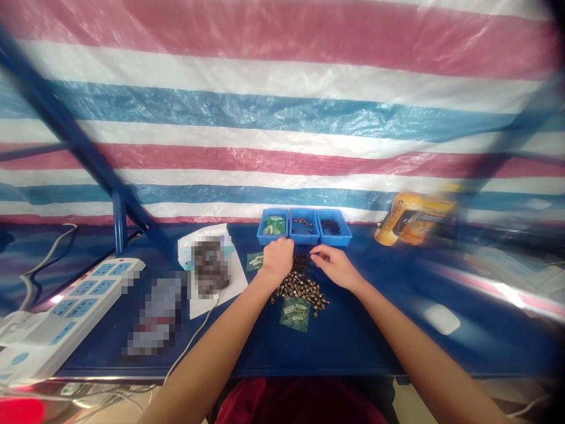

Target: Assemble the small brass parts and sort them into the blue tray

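My left hand (279, 258) is closed, knuckles up, just in front of the left blue bin (272, 239). Whatever its fingers hold, if anything, is hidden. To its right, my right hand (334, 264) has thumb and forefinger drawn together in a pinch; anything between them is too small to make out. Between and below the hands lies a heap of brass-coloured screw-like pieces (300, 287), with darker small screws (301, 262) at its far side. A green-tinted bag of small parts (295, 314) lies below the heap, and another such bag (254, 261) is beside my left hand.
The middle bin (303, 238) holds a few small pieces, the right bin (338, 240) dark ones. Left are a power strip (83, 303), white paper (238, 277) and a cable (194, 338). Right are yellow-orange containers (412, 218) and a white rounded object (442, 318).
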`<action>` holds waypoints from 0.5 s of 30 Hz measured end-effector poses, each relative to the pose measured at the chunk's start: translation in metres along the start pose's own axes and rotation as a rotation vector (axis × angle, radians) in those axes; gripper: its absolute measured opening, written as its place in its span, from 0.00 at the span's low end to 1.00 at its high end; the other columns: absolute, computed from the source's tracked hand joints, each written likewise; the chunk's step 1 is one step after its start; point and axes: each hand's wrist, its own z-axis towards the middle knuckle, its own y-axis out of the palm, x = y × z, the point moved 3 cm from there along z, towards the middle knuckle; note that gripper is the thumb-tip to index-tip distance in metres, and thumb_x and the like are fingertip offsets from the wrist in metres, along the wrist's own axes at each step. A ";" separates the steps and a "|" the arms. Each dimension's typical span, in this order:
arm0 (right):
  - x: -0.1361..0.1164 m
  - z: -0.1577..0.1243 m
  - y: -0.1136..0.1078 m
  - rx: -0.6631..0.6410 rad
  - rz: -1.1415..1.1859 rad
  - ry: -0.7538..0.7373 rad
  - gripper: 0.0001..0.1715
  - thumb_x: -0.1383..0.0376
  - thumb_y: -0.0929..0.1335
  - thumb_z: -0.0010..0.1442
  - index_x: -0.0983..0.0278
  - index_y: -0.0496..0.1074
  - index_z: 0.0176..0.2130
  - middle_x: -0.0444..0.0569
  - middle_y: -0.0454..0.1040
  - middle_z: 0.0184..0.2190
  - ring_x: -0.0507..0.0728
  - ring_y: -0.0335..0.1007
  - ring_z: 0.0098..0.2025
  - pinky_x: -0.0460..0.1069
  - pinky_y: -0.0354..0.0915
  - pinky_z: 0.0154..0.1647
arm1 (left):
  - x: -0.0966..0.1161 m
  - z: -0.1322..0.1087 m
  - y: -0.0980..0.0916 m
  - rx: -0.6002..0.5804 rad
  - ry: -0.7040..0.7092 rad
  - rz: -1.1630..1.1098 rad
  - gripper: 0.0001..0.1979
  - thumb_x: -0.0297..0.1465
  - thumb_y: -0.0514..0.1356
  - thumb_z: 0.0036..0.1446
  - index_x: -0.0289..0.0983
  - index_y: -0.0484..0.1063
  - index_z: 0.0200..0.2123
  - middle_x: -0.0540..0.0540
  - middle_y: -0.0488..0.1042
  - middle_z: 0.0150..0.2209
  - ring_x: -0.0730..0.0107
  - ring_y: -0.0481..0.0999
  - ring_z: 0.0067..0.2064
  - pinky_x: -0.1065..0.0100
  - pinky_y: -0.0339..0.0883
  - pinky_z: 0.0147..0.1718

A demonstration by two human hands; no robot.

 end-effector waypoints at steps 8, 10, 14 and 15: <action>-0.013 -0.006 0.003 -0.005 0.118 -0.112 0.20 0.53 0.68 0.62 0.58 0.75 0.50 0.46 0.76 0.35 0.51 0.58 0.22 0.49 0.57 0.25 | 0.009 -0.031 -0.018 0.187 0.350 -0.599 0.09 0.29 0.57 0.60 0.42 0.77 0.39 0.49 0.79 0.37 0.68 0.77 0.34 0.69 0.68 0.34; -0.016 -0.007 0.003 -0.018 0.126 -0.138 0.18 0.53 0.67 0.63 0.59 0.76 0.48 0.47 0.77 0.37 0.52 0.60 0.23 0.49 0.58 0.27 | 0.010 -0.033 -0.019 0.181 0.341 -0.712 0.08 0.29 0.57 0.59 0.41 0.77 0.38 0.50 0.80 0.35 0.70 0.75 0.31 0.70 0.68 0.32; -0.017 -0.007 0.002 0.008 0.133 -0.155 0.18 0.52 0.67 0.63 0.60 0.78 0.45 0.48 0.78 0.37 0.56 0.67 0.30 0.50 0.62 0.32 | 0.010 -0.032 -0.018 0.150 0.280 -0.868 0.08 0.30 0.58 0.59 0.39 0.78 0.36 0.50 0.79 0.33 0.72 0.74 0.29 0.71 0.67 0.30; -0.017 -0.007 0.001 0.015 0.129 -0.156 0.17 0.52 0.67 0.63 0.60 0.78 0.43 0.48 0.78 0.36 0.56 0.68 0.31 0.51 0.63 0.32 | 0.010 -0.031 -0.017 0.136 0.275 -0.904 0.08 0.30 0.58 0.59 0.38 0.77 0.36 0.49 0.79 0.33 0.72 0.74 0.29 0.71 0.67 0.30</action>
